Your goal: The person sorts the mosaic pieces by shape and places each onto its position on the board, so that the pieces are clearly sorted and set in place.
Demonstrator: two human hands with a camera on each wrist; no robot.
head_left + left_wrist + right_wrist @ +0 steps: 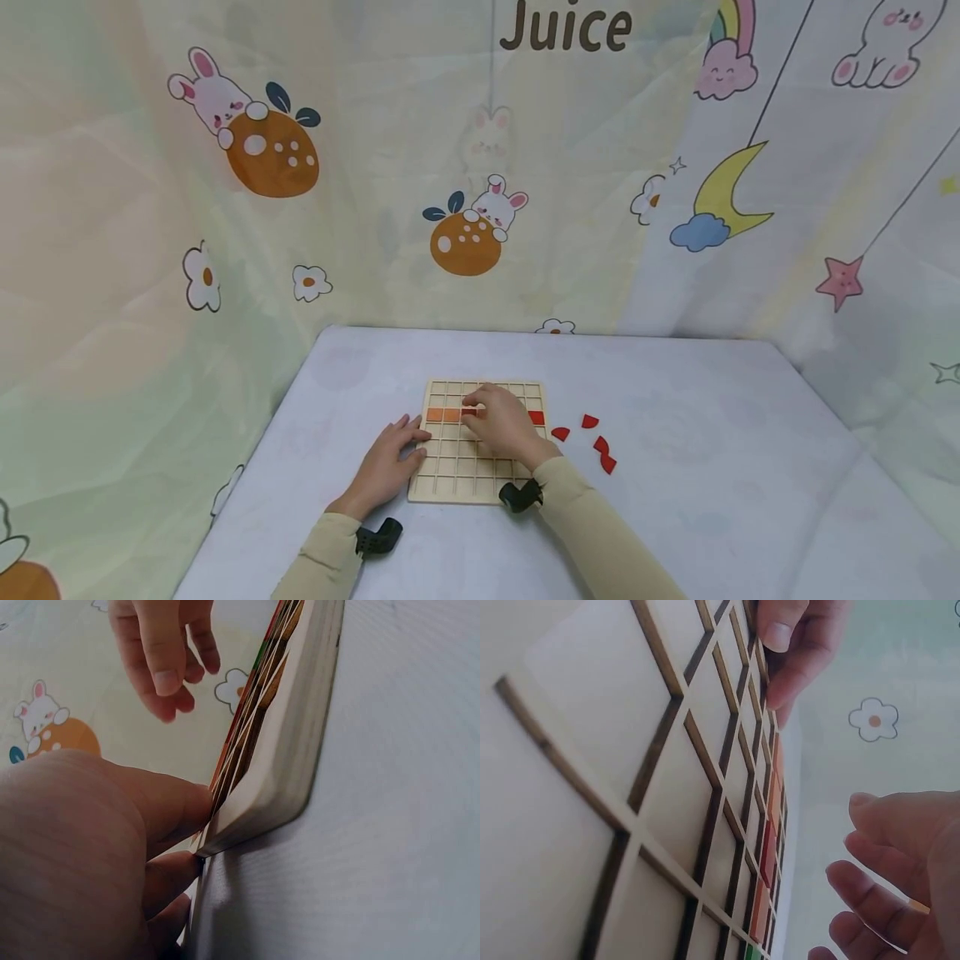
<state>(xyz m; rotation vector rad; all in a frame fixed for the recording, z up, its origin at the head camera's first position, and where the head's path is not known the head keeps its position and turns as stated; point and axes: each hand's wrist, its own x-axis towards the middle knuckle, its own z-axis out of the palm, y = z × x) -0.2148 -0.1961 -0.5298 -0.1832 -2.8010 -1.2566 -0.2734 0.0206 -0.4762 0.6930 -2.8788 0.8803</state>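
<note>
Pale-tan rectangular wooden board (450, 490) bore a dark-lined square grid. Orange square tiles (434, 415) and red fan-shaped pieces (590, 422) looked plain to me; cream fabric backdrop (375, 167) showed white-rabbit and flower prints (219, 98).

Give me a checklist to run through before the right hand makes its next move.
1. Wooden grid board flat on the table: ok.
2. Left hand touching the board's left edge: ok.
3. Right hand free: ok; nothing shows between its fingers in the right wrist view.
4. All red pieces on the board: not ok; four loose red pieces lie to its right.
5. Orange tiles in the colored row: ok; they sit at its left end.
6. Green tile fully seated: cannot tell; only a sliver shows.
</note>
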